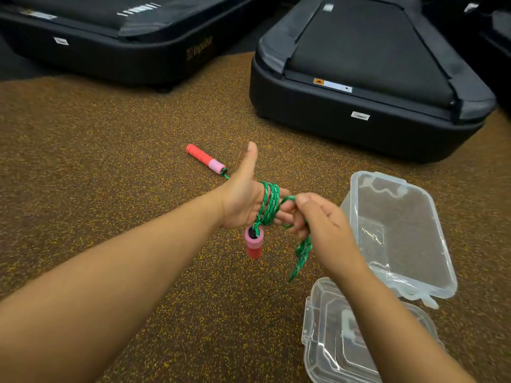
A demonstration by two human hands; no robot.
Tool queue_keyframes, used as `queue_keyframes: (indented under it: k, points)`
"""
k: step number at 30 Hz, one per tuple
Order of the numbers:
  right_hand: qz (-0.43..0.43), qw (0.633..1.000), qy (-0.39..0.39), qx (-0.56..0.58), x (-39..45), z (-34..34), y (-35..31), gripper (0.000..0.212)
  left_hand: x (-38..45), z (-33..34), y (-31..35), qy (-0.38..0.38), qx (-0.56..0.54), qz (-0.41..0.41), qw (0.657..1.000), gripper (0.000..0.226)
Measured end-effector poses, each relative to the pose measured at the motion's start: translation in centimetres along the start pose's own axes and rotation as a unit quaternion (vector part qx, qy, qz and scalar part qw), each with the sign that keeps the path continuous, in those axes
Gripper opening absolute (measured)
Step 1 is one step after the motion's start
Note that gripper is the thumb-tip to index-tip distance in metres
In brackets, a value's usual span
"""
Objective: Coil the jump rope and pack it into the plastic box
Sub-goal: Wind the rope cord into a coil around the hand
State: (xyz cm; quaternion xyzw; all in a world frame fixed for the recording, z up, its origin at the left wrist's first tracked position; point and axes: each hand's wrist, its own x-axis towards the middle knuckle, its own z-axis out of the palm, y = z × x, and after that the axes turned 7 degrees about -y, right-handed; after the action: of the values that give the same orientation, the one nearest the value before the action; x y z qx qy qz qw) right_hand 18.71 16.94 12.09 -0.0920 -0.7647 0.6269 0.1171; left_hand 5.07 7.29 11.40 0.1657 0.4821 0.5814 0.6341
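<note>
1. Lid (pixel 343 335), clear plastic, lies on the floor nearest the camera, under the right forearm.
2. Box (pixel 431 239), clear, open, sits on the floor just beyond the lid, right of both hands.
3. Left hand (pixel 243 200): thumb up, palm serving as a spool; several turns of green rope (pixel 269 203) wrap around it. Fingers mostly hidden behind the rope, so its state cannot be told.
4. Right hand (pixel 318 217): fingers curled, pinching the rope just beside the left fingers; a slack length hangs below it.
5. Near handle (pixel 253 243), pink and red, dangles below the left palm.
6. Far handle (pixel 206 160) lies on the floor, up and left of the left hand, long axis running from upper left towards that hand; rope trails from it.
7. Judgement: coiling partly done; remaining rope must be drawn in from the far handle. The box lies on the right hand's side.
</note>
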Motion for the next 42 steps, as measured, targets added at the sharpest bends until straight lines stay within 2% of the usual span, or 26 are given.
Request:
queue_keyframes:
  k: [5, 7, 9, 11, 13, 16, 20, 23, 28, 33, 36, 38, 40, 42]
  points:
    - [0.002, 0.999, 0.039, -0.026, 1.9, -2.2, -0.7, 0.026, -0.4, 0.0, 0.1, -0.074, 0.090, -0.047, 0.992, 0.127]
    - [0.006, 0.997, 0.047, -0.063, 2.4, -2.7, -0.2, 0.027, -0.5, 0.1, 0.4, -0.115, 0.100, -0.071, 0.986, 0.117]
    - [0.020, 0.995, 0.058, -0.082, 2.8, -3.0, 0.4, 0.029, -0.8, 0.2, 0.5, -0.138, 0.120, -0.071, 0.981, 0.091]
    - [0.042, 0.994, 0.076, -0.068, 2.9, -3.0, 1.1, 0.031, -1.2, 0.4, 0.5, -0.148, 0.126, -0.041, 0.980, 0.053]
    - [0.060, 0.993, 0.086, -0.048, 2.7, -2.7, 2.0, 0.032, -1.3, 0.6, 0.3, -0.141, 0.098, -0.013, 0.985, 0.036]
    - [0.077, 0.991, 0.086, -0.061, 2.0, -1.6, 4.3, 0.033, -1.2, 0.8, 0.3, -0.108, 0.034, 0.038, 0.993, 0.036]
    - [0.095, 0.988, 0.067, -0.100, 0.5, 0.0, 6.7, 0.040, -0.8, 0.5, 0.7, -0.025, -0.063, 0.116, 0.991, 0.037]
    - [0.070, 0.984, 0.054, -0.155, -0.6, 0.7, 7.1, 0.033, -0.3, 0.2, 0.9, 0.037, -0.068, 0.161, 0.984, 0.032]
    - [0.010, 0.975, 0.003, -0.221, -1.9, 2.1, 5.4, 0.031, 0.4, 0.1, 0.8, 0.101, -0.075, 0.190, 0.974, 0.039]
    - [-0.030, 0.970, -0.031, -0.237, -2.0, 2.5, 3.6, 0.033, 1.1, 0.5, 0.4, 0.144, -0.005, 0.187, 0.972, 0.052]
    - [-0.040, 0.973, -0.046, -0.221, -1.9, 2.2, 2.8, 0.037, 1.1, 1.0, 0.5, 0.141, 0.045, 0.140, 0.979, 0.059]
    - [-0.027, 0.987, -0.047, -0.154, -1.6, 1.7, 2.2, 0.039, 1.1, 0.9, 0.3, 0.138, 0.104, 0.095, 0.980, 0.063]
    - [-0.012, 0.998, -0.031, -0.053, -1.0, 1.0, 1.1, 0.042, 0.8, 0.6, 0.0, 0.132, 0.208, 0.073, 0.966, 0.061]
    - [0.027, 0.999, -0.008, 0.035, -0.5, 0.1, 0.1, 0.043, 0.1, 0.8, 0.0, 0.086, 0.279, 0.041, 0.956, 0.057]
